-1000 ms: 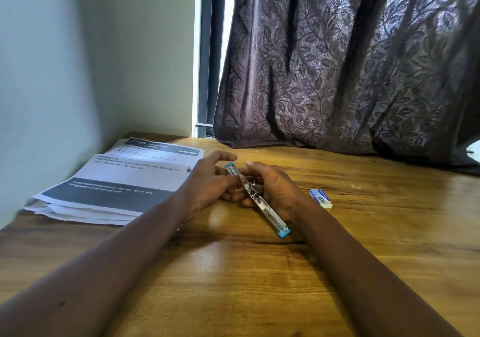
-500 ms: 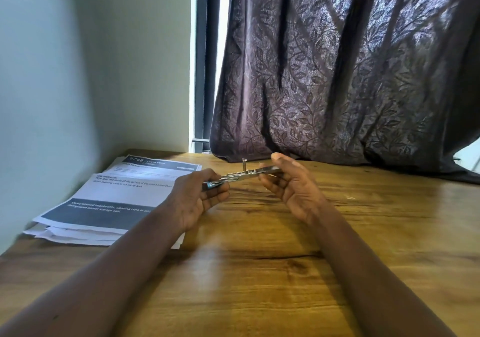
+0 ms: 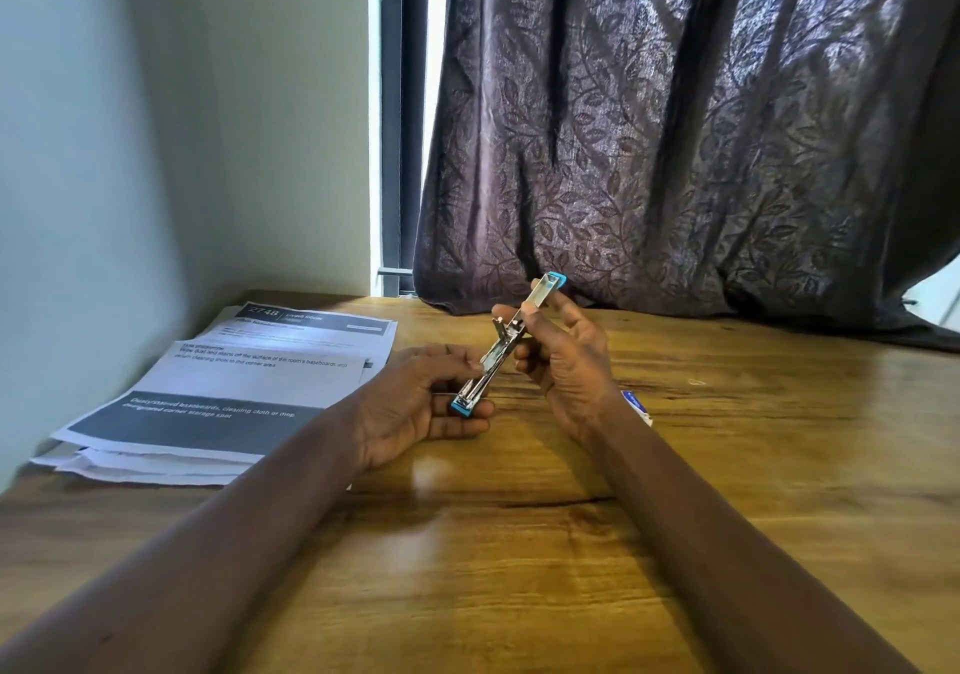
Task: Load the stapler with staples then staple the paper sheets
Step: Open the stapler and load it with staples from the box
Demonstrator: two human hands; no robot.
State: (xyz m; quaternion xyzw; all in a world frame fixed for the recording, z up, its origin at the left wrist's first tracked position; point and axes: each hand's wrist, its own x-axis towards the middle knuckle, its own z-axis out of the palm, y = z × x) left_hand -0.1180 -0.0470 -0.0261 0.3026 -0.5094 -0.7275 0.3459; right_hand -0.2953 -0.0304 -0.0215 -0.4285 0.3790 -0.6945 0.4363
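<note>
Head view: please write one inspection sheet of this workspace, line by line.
Surface: wooden table, bare in front.
Job's things: stapler, swung open, held above the table; paper sheets stacked at left; small staple box, partly hidden behind the right wrist.
Clutter: nothing seen.
Grippers: left hand holds the stapler's lower blue end; right hand holds its upper part.
Cables: nothing seen.
Surroundings: dark patterned curtain, pale wall, window frame.

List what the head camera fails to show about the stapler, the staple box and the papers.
- Stapler: whether staples sit in its channel, too small to tell.
- Staple box: mostly hidden behind the right hand.
- Paper sheets: small print blurred; lower sheets covered by the top ones; near corner behind the left hand.
</note>
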